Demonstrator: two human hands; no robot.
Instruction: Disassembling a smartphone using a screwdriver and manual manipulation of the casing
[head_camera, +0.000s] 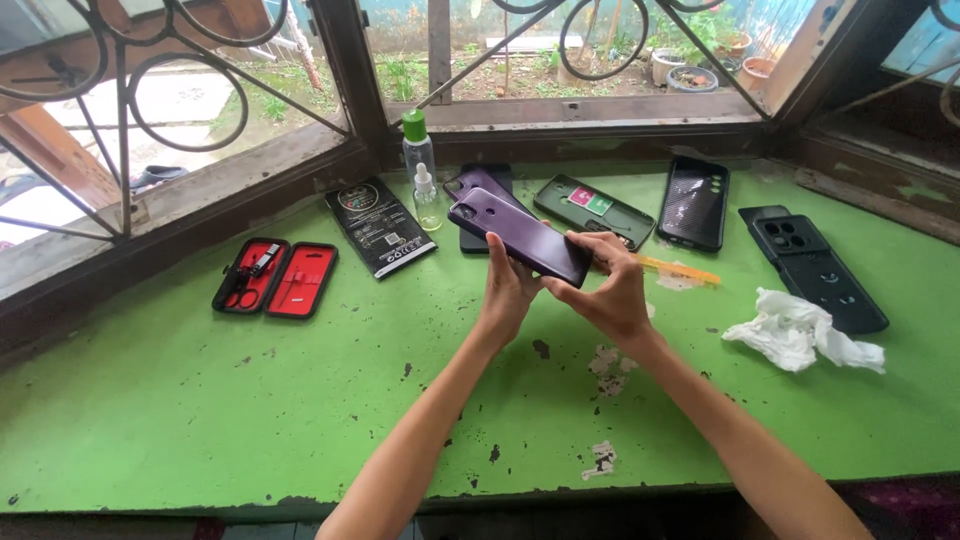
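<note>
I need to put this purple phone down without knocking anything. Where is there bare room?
Bare green table lies below the red tool case, and near the front edge left of the left hand. The back row by the bottles is crowded.

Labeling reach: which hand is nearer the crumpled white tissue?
Right. The right hand is just left of the tissue, holding the purple phone; the left hand is farther left, behind it.

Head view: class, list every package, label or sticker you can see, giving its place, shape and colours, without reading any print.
Flat black rectangular packet: on the green table, left of the bottles; round emblem and pale print.
Pink and green square stickers: inside the dark green phone case by the window.
Clear small dropper bottle: its label, if any, is too small to tell.
</note>
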